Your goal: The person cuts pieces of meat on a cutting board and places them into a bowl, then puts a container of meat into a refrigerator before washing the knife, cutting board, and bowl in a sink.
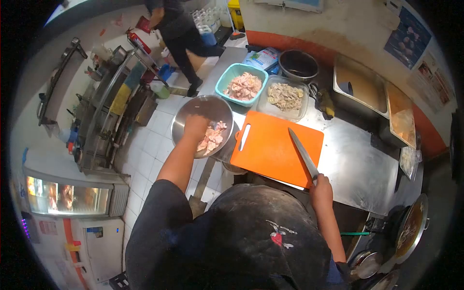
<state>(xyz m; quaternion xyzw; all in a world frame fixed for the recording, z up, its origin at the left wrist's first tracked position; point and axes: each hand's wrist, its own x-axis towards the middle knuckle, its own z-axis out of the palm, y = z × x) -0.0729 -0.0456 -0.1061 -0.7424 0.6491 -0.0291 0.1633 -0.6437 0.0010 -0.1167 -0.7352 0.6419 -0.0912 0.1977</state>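
Note:
My left hand (195, 126) reaches down into a steel bowl (186, 108), beside pieces of raw meat (212, 138); its fingers are hidden. In my right hand (321, 189) is the handle of a large knife (303, 153), whose blade lies over the right part of an orange cutting board (270, 145). The board has no food on it. Behind the bowl, a turquoise tub (222, 87) holds more raw meat (244, 86). Next to it, a clear container (302, 113) holds greyish pieces (285, 96).
A dark round pan (298, 64), a plastic packet (263, 58) and steel trays (360, 84) stand along the back of the steel table (357, 169). A person in dark clothes (179, 29) is at the upper left. A large wok (412, 227) stands at the right.

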